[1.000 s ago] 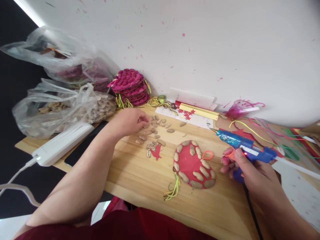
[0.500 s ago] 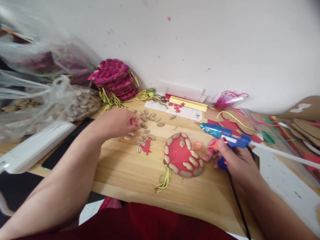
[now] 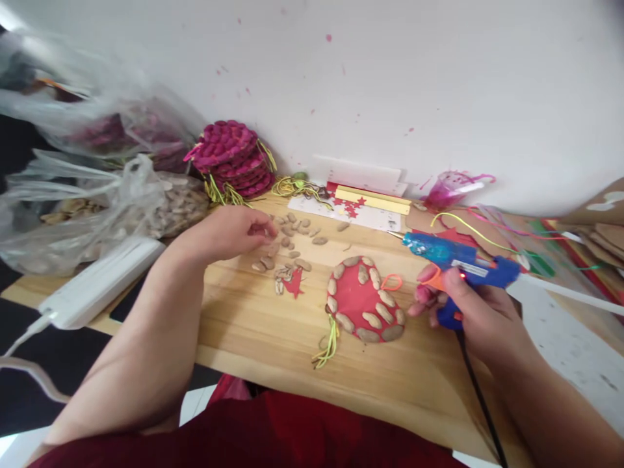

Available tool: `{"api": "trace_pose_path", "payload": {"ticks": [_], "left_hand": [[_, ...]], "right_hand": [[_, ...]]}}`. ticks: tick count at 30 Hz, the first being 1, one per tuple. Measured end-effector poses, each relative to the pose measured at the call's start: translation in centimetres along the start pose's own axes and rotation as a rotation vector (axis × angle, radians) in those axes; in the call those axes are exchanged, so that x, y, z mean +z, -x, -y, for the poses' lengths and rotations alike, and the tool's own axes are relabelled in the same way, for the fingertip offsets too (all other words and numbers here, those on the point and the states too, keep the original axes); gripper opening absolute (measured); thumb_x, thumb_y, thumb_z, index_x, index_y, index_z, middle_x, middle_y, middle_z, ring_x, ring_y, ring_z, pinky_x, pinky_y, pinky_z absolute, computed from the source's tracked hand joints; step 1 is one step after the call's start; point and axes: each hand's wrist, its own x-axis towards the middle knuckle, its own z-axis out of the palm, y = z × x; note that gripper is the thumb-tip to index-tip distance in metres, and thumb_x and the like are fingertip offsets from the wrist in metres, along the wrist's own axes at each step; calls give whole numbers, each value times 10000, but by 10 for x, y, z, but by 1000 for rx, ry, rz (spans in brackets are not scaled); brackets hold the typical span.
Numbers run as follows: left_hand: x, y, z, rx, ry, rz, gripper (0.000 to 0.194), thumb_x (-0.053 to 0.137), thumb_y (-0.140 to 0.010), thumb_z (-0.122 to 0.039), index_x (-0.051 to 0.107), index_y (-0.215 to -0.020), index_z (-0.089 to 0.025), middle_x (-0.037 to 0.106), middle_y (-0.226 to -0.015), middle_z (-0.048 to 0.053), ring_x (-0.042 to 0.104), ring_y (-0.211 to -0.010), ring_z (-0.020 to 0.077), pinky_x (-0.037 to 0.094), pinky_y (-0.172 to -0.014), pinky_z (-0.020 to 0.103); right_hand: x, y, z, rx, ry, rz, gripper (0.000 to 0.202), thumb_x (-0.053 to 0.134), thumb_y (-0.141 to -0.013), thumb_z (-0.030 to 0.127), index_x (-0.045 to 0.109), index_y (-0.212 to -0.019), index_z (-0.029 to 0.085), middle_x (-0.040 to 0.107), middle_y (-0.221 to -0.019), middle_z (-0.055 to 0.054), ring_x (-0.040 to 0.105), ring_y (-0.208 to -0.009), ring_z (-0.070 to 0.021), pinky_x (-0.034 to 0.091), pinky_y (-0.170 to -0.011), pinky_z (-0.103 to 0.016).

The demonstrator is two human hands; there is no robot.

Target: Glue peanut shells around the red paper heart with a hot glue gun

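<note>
My left hand hovers low over the loose peanuts, its fingers loosely curled and apart, with no peanut clearly between them. My right hand grips a blue glue gun, a finger by its orange trigger and its nozzle pointing left. A white glue stick juts from the gun's back. Between my hands lies a round red disc edged with peanuts, with several more inside the edge, an orange loop and a yellow-green tassel. Nearer my left hand, peanut pieces rest beside a red paper scrap.
Stacked magenta peanut discs stand against the wall. Plastic bags of peanuts and a white power strip sit at left. Red paper stars lie at the back. The gun's black cord runs toward the front edge.
My left hand's fingers have loosened from a tighter curl above the peanuts. The glue gun stays in my right hand, shifted slightly right in view. The disc lies as before; the camera has turned slightly.
</note>
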Motion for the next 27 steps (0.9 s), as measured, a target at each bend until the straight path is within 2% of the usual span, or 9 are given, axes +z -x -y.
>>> {"api": "trace_pose_path", "payload": {"ticks": [3, 7, 10, 13, 15, 18, 22, 27], "left_hand": [[2, 1, -1, 31, 63, 37, 354, 567, -789, -302, 791, -1059, -249, 807, -982, 1, 712, -868, 189, 482, -785, 264], [8, -2, 0, 27, 95, 44, 270, 603, -773, -290, 781, -969, -242, 790, -861, -7, 689, -763, 178, 457, -697, 261], [9, -3, 1, 26, 38, 31, 172, 618, -788, -318, 754, -856, -239, 769, -793, -8, 668, -721, 178, 423, -656, 266], [5, -2, 3, 24, -33, 7, 225, 572, -854, -357, 754, -828, -228, 762, -786, 15, 662, -726, 191, 420, -672, 280], [2, -1, 3, 19, -43, -12, 267, 543, -881, -368, 760, -838, -218, 768, -813, 27, 669, -751, 196, 430, -698, 283], [0, 1, 5, 18, 8, -13, 229, 573, -830, -308, 769, -916, -225, 786, -878, 8, 684, -791, 187, 448, -732, 269], [6, 0, 5, 56, 84, 47, 228, 620, -781, -294, 774, -943, -247, 785, -859, -18, 691, -779, 178, 453, -706, 256], [9, -3, 1, 42, 15, 47, 240, 590, -766, -216, 784, -904, -247, 791, -861, -13, 697, -779, 176, 453, -697, 250]], "right_hand": [[0, 4, -3, -10, -64, 98, 421, 717, -887, 644, 728, -899, 223, 723, -725, -50, 691, -570, -197, 558, -471, -273], [3, 9, -2, 34, 0, 120, 380, 715, -912, 590, 728, -866, 213, 748, -781, -76, 715, -648, -210, 563, -518, -266], [3, 8, -1, 13, 46, 105, 395, 718, -903, 606, 713, -918, 211, 746, -804, -78, 737, -678, -222, 554, -504, -261], [0, 4, -2, 6, 96, 53, 446, 718, -882, 647, 690, -905, 203, 735, -786, -76, 728, -633, -217, 552, -492, -273], [-2, 2, -4, -2, 119, 61, 441, 722, -882, 641, 689, -905, 202, 737, -794, -78, 725, -628, -217, 551, -495, -278], [-4, 3, -7, -51, 85, 48, 375, 705, -917, 595, 714, -964, 224, 737, -803, -69, 718, -651, -214, 533, -506, -273], [-9, 7, -10, -72, 28, 156, 392, 683, -910, 625, 756, -931, 240, 723, -762, -81, 702, -681, -254, 576, -571, -342], [-13, 8, -13, -142, 181, 274, 423, 637, -939, 631, 775, -952, 231, 734, -838, -86, 677, -704, -242, 592, -651, -367]]}}
